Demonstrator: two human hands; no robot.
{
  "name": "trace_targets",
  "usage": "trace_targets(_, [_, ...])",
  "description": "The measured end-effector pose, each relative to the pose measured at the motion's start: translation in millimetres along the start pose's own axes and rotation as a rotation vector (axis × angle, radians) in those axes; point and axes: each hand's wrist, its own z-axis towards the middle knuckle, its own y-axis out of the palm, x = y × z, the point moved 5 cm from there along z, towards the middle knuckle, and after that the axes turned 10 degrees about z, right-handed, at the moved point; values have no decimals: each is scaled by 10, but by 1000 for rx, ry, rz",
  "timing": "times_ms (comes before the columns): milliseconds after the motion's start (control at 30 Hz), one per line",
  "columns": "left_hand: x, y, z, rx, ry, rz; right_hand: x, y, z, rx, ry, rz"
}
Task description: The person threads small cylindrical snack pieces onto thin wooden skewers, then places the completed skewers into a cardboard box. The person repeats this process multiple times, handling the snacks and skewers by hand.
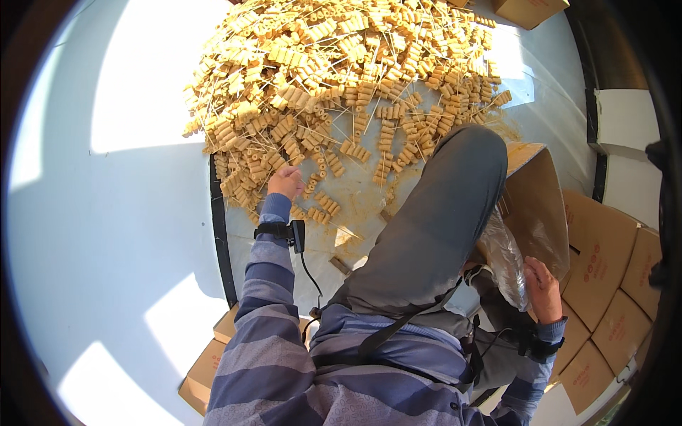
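A large heap of skewered snacks [305, 96], tan ridged pieces threaded on thin pale sticks, covers the far side of the work surface. At the heap's near left edge is my left hand [285, 183], its fingers curled closed among the skewers; whatever lies inside them is hidden. On the right, beside my raised knee, stands an open cardboard box [538, 206] with a clear plastic bag [504, 259] lining it and hanging over its near side. My right hand [543, 290] is closed on the bag's edge, fingertips pressed to the plastic.
Several closed cardboard cartons [600, 263] are stacked at the right. Another carton [206, 369] sits at lower left, and one more [529, 8] at the far right. Crumbs and small dark pieces [340, 265] lie near my knee. A white panel [128, 213] fills the left.
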Motion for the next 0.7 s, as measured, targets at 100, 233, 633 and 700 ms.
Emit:
trace_targets(100, [108, -291, 112, 216, 43, 27, 29, 18, -60, 5, 31, -5])
trace_targets(233, [434, -667, 341, 382, 153, 29, 71, 155, -78, -36, 57, 39])
trace_targets(633, [713, -806, 657, 241, -91, 171, -70, 227, -31, -19, -9, -103])
trace_targets(700, [686, -1107, 542, 484, 44, 280, -111, 261, -1, -31, -1, -94])
